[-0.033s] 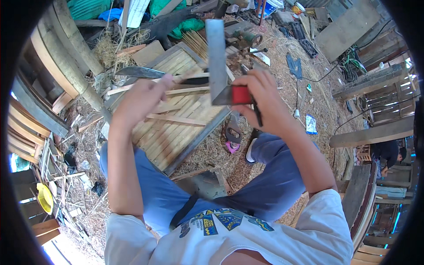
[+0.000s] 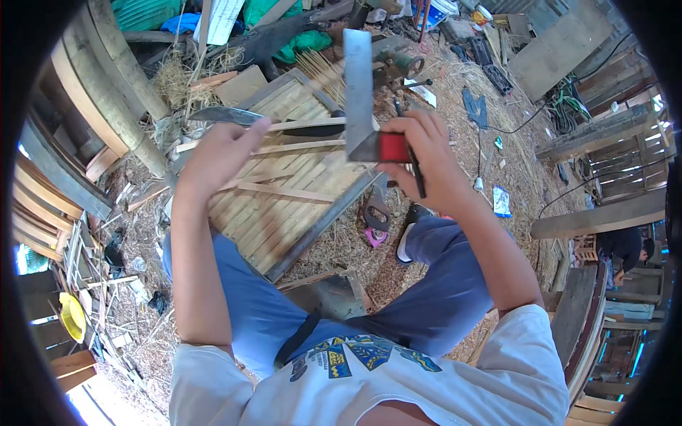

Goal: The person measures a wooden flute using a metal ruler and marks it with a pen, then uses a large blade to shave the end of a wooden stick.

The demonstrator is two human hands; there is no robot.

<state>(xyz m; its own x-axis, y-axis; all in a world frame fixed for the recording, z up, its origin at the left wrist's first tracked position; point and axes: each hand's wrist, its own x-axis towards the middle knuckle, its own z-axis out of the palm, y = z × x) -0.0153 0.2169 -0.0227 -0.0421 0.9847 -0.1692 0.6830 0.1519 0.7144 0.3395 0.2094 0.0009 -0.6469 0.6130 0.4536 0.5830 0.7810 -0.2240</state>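
Observation:
My right hand (image 2: 426, 153) is closed round a try square, holding its red-and-dark stock (image 2: 393, 148). The square's metal blade (image 2: 358, 82) points up, away from me. A black pen (image 2: 417, 170) is tucked in the same hand. My left hand (image 2: 222, 160) is raised over the slatted wooden panel (image 2: 291, 220), fingers curled and thumb stretched toward the square. Pale wood-coloured blur lies past its fingertips; what it grips is unclear. Beyond that hand, a large knife (image 2: 227, 115) lies across the panel among thin wooden strips (image 2: 284, 190).
A handsaw with a pink-tipped handle (image 2: 376, 216) lies on the shavings right of the panel. A wooden block (image 2: 327, 295) is between my legs. Wooden beams (image 2: 604, 216) and a cable stand at the right. Another person (image 2: 625, 252) is at the far right.
The try square and my right hand have shifted slightly right. My left hand has moved slightly left, and the blurred strip by its fingertips shows differently.

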